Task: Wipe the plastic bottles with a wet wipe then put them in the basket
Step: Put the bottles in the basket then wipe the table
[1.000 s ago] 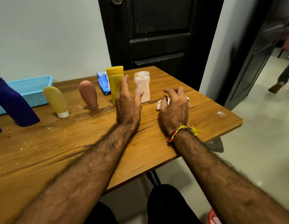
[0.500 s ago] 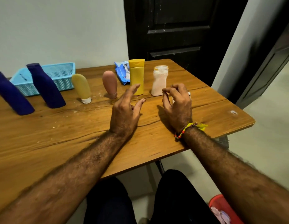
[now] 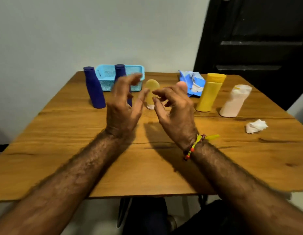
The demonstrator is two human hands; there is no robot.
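Note:
Both my hands hover above the wooden table (image 3: 79, 150), empty, fingers loosely spread. My left hand (image 3: 123, 106) is in front of a dark blue bottle (image 3: 120, 71); my right hand (image 3: 176, 109) partly hides a pink tube bottle (image 3: 182, 84). Between them stands a pale yellow tube bottle (image 3: 151, 92). Another dark blue bottle (image 3: 93, 89) stands at the left. A yellow bottle (image 3: 209, 92) and a whitish-pink bottle (image 3: 235, 100) stand at the right. The crumpled white wipe (image 3: 256, 126) lies alone on the table, right of my right hand. The light blue basket (image 3: 106, 77) sits at the back.
A blue wet-wipe packet (image 3: 191, 83) lies behind the yellow bottle. A dark door (image 3: 257, 39) stands at the back right, a pale wall behind the table. The table's right corner falls away near the wipe.
My right hand has let go of the wipe, which now lies on the table at the right. Both hands have lifted and moved left toward the middle bottles. The view has swung left.

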